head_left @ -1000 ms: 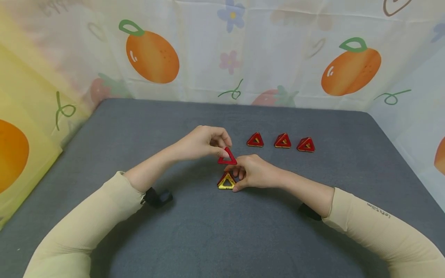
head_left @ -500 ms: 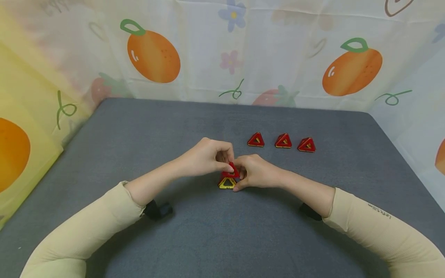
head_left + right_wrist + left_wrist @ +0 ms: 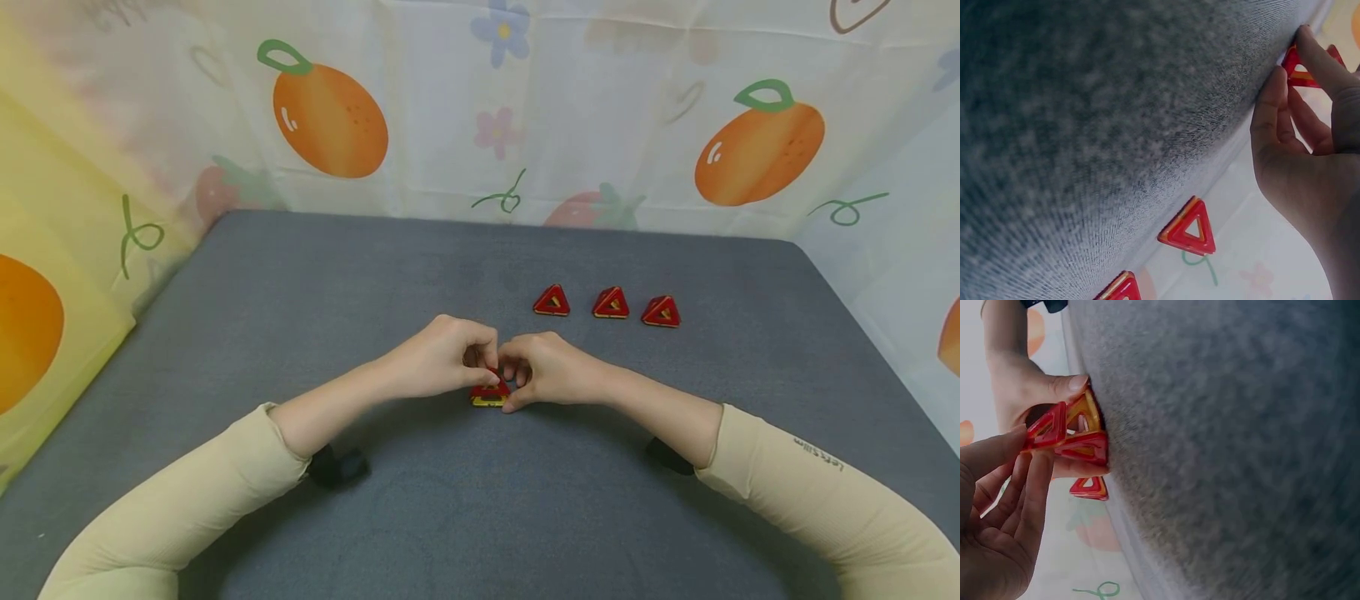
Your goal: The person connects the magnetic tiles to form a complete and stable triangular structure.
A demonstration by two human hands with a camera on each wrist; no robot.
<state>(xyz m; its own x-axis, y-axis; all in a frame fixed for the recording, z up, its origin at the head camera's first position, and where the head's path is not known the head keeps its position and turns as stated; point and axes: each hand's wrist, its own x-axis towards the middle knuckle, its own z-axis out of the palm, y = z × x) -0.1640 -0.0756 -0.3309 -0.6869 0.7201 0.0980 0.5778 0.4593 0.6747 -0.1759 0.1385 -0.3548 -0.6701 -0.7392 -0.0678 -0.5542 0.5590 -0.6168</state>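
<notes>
My left hand [image 3: 438, 360] pinches a red triangular tile [image 3: 1049, 428] between thumb and fingers. The tile is a flat frame with a triangular hole, and in the left wrist view it leans against a small construction of triangular tiles [image 3: 1088, 449]. That construction, yellow and red, rests on the grey table [image 3: 420, 517] in front of me. My right hand [image 3: 558, 371] holds its right side between thumb and fingers, the thumb low by the table. In the head view the left fingers partly cover the red tile.
Behind the right hand stand three red pyramids with yellow edges: a left one [image 3: 552, 301], a middle one [image 3: 611, 303] and a right one [image 3: 662, 312]. A patterned cloth [image 3: 450, 108] with oranges and flowers rises along the back and sides of the table.
My left hand has brought the red triangular tile down and towards me, from above the yellow-fronted construction onto its front. The right hand has kept its place at the construction.
</notes>
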